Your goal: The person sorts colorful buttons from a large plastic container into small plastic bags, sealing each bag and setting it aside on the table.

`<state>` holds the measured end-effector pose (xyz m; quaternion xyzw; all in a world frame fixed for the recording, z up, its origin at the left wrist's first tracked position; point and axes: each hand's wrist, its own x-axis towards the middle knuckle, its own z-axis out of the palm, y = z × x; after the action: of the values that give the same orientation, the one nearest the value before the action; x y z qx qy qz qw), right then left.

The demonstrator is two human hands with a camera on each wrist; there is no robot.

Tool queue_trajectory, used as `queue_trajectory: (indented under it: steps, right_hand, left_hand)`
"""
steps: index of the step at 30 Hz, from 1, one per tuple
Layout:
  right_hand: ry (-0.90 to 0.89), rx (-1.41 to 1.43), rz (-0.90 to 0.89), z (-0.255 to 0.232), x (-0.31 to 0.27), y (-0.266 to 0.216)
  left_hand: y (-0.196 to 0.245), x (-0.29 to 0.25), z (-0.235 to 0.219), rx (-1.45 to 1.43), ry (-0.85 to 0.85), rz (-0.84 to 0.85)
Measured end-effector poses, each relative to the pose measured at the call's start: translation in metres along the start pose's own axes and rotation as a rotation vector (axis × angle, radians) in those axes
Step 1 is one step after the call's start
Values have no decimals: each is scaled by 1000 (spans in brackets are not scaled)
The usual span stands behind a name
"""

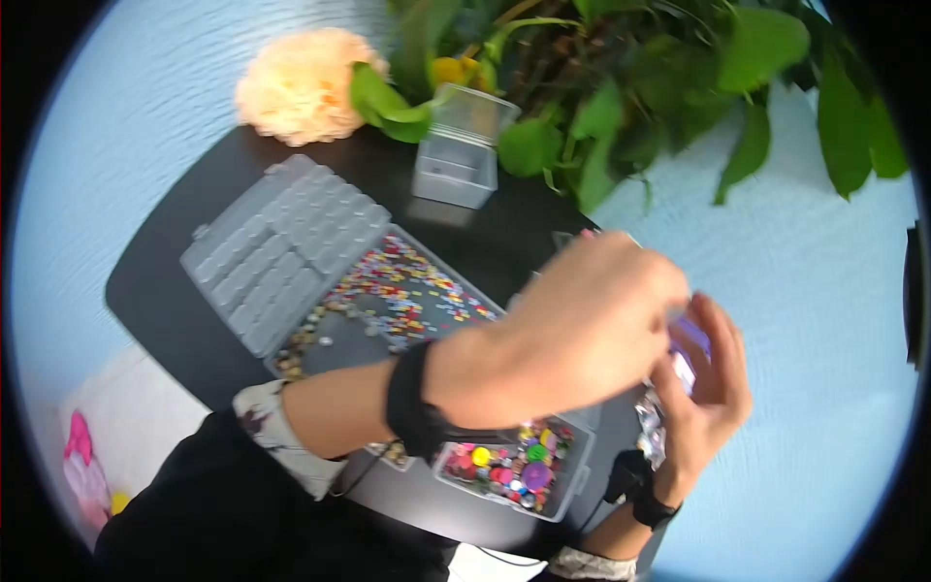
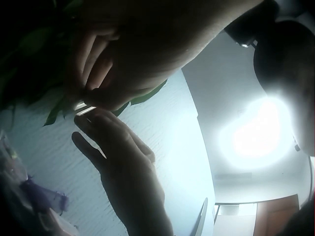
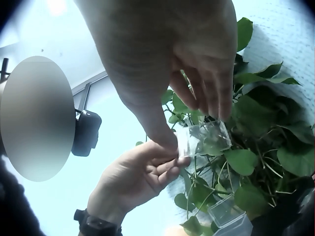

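Observation:
Both hands meet at the right of the head view, past the table edge. Between them is a small clear plastic piece, flat-sided like a little bag or box (image 3: 204, 140). My left hand (image 1: 592, 320) reaches across from the left and pinches its near end with curled fingers. The right hand (image 1: 713, 388) spans it, thumb at one end and fingertips at the other, as the right wrist view shows. In the left wrist view only a thin bright edge of it appears between the hands.
On the dark table (image 1: 155, 281) lies an opened compartment case (image 1: 291, 252) with small colourful beads. Nearer me is a tray of mixed beads and buttons (image 1: 514, 475). An open clear box (image 1: 456, 170) stands at the back, beside a peach pompom flower (image 1: 310, 87) and a leafy plant (image 1: 669, 97).

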<state>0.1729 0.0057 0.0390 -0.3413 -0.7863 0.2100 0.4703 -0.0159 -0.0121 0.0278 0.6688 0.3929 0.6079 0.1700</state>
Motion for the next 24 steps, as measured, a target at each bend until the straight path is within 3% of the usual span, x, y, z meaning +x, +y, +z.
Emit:
queue_trajectory:
  steps: [1,4,6,7,14,16,18,19,24]
  right_hand:
    - [16,-25,-118,-1,4,6]
    - [13,-139,-243,-3,4,4]
    - [-51,-212,-268,-3,-1,-4]
    - [-22,-171,-196,2,-2,-12]
    - [-24,-320,-432,4,1,-7]
    - [-40,-317,-344,4,-3,-12]
    - [15,-310,-369,4,-1,-5]
    - [39,-272,-434,5,1,2]
    - [163,-236,-363,12,0,-2]
  left_hand:
    - [3,2,-6,-53,-50,-71]
    - [15,3,-11,-272,-119,-303]
    - [24,7,-15,-341,-180,-430]
    - [25,8,-16,-371,-197,-459]
    - [18,9,-14,-236,-281,-388]
    - [17,6,-9,-175,-259,-355]
    - [23,0,1,-257,-6,-384]
    - [36,21,-7,-86,-124,-532]
    - [25,3,-14,-63,-175,-524]
